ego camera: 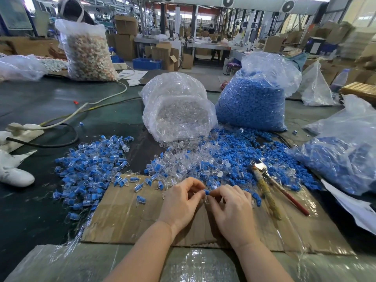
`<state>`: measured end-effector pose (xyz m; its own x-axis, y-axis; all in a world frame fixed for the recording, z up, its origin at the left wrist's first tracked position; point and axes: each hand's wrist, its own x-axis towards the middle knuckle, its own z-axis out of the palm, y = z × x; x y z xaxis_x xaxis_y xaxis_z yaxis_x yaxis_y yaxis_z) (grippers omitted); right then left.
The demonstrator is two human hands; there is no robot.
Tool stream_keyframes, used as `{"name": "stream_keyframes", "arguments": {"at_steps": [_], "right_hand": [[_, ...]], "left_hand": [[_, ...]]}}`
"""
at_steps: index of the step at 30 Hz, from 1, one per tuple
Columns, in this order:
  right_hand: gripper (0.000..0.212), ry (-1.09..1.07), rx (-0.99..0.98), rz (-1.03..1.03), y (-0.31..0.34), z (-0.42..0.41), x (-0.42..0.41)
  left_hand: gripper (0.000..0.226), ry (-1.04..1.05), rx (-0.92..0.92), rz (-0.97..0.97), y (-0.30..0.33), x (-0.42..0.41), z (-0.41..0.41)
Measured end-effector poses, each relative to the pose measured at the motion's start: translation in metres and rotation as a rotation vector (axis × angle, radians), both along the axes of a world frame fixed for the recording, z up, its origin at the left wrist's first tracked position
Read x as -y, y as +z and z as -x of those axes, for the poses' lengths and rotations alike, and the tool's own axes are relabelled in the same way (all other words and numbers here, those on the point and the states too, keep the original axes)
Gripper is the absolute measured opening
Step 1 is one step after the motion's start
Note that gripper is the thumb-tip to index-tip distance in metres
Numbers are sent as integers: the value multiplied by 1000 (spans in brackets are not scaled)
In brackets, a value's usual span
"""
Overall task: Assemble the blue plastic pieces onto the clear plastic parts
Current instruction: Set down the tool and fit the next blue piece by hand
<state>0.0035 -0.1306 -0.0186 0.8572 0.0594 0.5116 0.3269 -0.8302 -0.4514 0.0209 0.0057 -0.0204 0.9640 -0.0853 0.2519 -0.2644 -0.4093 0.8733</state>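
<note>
Above a cardboard sheet (126, 218), my left hand (181, 202) and my right hand (232, 210) meet fingertip to fingertip. Between them sits a small blue piece (207, 192), pinched from both sides, with a clear part (206, 200) just under it, mostly hidden by the fingers. Just beyond the hands lies a mixed heap of loose blue pieces and clear parts (213, 161). A pile of joined blue-and-clear units (91, 165) spreads out to the left.
A bag of clear parts (177, 110) and a bag of blue pieces (252, 98) stand behind the heap. Another blue-filled bag (345, 155) lies at right. Pliers with a red handle (272, 184) rest right of my hands. A power strip (22, 133) and cables sit far left.
</note>
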Motion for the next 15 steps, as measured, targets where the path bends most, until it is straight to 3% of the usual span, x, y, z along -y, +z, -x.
{"name": "stream_keyframes", "arguments": {"at_steps": [9, 15], "right_hand": [[10, 40, 26, 13, 2, 0, -1], [20, 92, 26, 13, 1, -1, 0]], "left_hand": [[22, -8, -19, 25, 0, -1, 0], [21, -10, -27, 30, 1, -1, 1]]}}
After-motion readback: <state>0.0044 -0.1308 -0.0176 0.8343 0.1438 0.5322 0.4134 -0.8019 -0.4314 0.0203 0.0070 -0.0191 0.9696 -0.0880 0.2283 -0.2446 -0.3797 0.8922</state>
